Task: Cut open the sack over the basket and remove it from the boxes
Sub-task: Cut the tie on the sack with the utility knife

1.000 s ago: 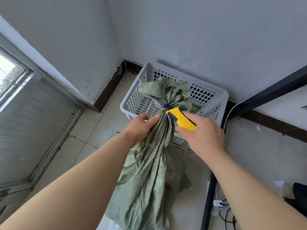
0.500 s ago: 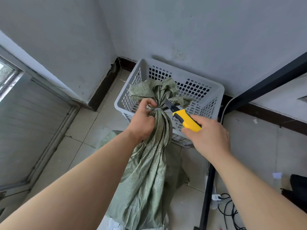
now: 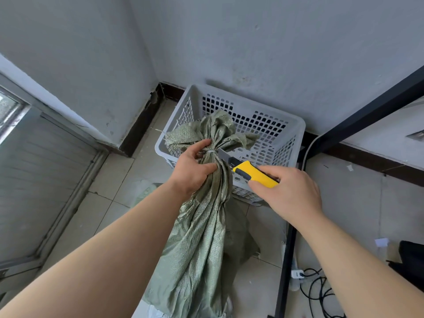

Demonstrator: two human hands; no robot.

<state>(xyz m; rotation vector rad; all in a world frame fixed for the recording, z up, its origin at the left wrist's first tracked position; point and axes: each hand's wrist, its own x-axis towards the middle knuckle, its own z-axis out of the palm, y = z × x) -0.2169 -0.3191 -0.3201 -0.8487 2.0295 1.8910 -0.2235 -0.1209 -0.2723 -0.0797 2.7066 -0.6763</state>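
Observation:
A green woven sack (image 3: 195,244) hangs upright, its neck bunched and bound by a pale tie (image 3: 210,153). My left hand (image 3: 195,167) grips the neck just below and around that tie. My right hand (image 3: 291,191) holds a yellow utility knife (image 3: 254,173); its extended blade (image 3: 223,154) touches the neck at the tie from the right. The sack's frilled top lies over the near-left part of a grey perforated plastic basket (image 3: 286,127). Whatever the sack contains is hidden.
The basket stands in a room corner with grey walls on two sides. A black metal frame (image 3: 285,260) rises at the right, with a power strip and black cables (image 3: 314,285) on the tiled floor. A sliding door track (image 3: 68,203) runs along the left.
My left hand slid up to the tied neck and closed around it. The knife swung from lying along the sack to its blade meeting the tie. The view tilted closer over the basket.

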